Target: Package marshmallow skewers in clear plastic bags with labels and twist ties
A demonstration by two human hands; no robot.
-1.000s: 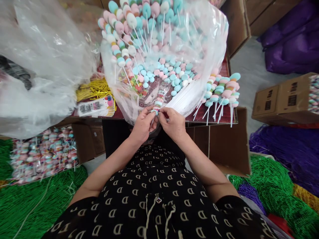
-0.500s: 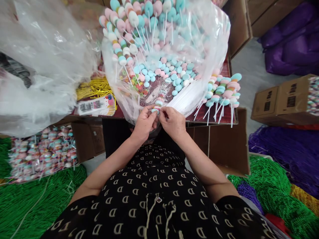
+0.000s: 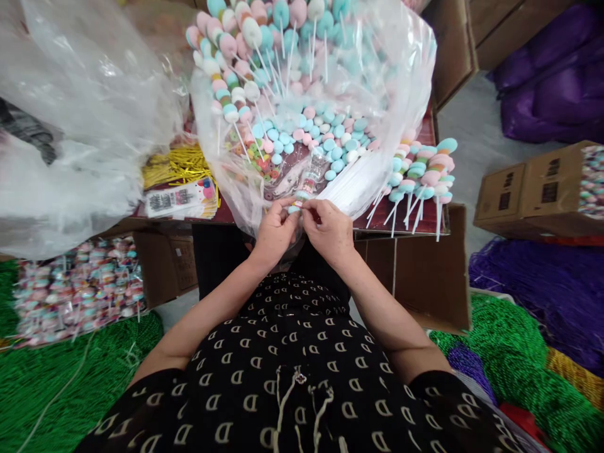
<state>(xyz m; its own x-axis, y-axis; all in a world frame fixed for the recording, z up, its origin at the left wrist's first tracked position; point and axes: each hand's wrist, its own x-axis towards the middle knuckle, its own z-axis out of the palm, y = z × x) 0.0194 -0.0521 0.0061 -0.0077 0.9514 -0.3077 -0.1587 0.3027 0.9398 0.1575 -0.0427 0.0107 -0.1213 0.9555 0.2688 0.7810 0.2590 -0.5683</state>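
Both my hands meet at the table's near edge, pinching the lower end of a candy skewer in a clear plastic sleeve (image 3: 309,179). My left hand (image 3: 278,231) grips it from the left, and my right hand (image 3: 328,231) pinches it from the right with thumb and fingertips. Just beyond them, a large clear plastic bag (image 3: 401,75) holds a heap of pastel candy skewers (image 3: 268,56) and loose round candies (image 3: 325,145). A bundle of white sticks (image 3: 353,182) lies close to my right hand.
Finished candy skewers (image 3: 419,176) lie on the dark red table (image 3: 427,135) at right. Gold twist ties (image 3: 177,167) and printed cards (image 3: 182,201) lie at left. Cardboard boxes, bagged candy, and piles of green and purple bead strands surround the table.
The sleeved skewer has tilted rightward and sits lower between my hands, with more of its end hidden by my fingers. My hands have drawn slightly closer together.
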